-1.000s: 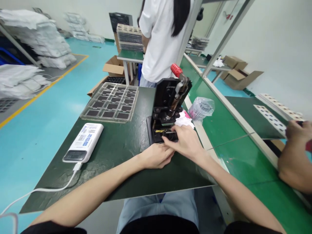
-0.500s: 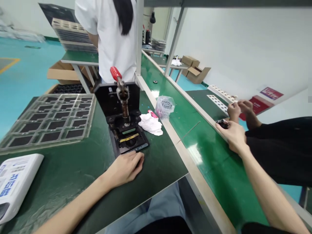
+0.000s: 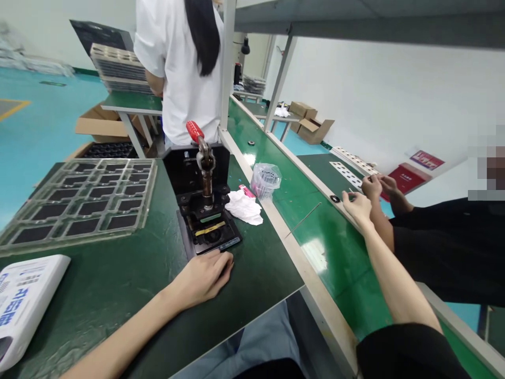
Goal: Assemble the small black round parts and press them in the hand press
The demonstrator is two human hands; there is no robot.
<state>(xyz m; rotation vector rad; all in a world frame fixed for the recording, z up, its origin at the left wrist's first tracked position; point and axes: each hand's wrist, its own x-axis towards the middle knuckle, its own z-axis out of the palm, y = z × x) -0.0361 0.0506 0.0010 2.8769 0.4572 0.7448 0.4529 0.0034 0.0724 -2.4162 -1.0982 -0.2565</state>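
Both hands held nothing: your left hand (image 3: 201,279) rested, fingers (image 3: 221,263) relaxed, just before the seemingly heavy, stiff hand press (image 3: 207,231) near the desk's (image 3: 252,284) right edge; your open right hand (image 3: 357,208) lay near a small, probably light black ring (image 3: 335,198), best pinched by its rim.

The small black ring (image 3: 335,198) just beside the right hand (image 3: 357,206) is too small for telling its material. Inside the clear plastic bag (image 3: 265,180), the contents cannot be made out well. The white power bank (image 3: 27,308) is cut off by the left edge of the picture, and its printing is partly lost. The person in the white shirt (image 3: 177,73) is cut off by the top edge, and a blurred square patch (image 3: 489,168) covers part of the right edge.
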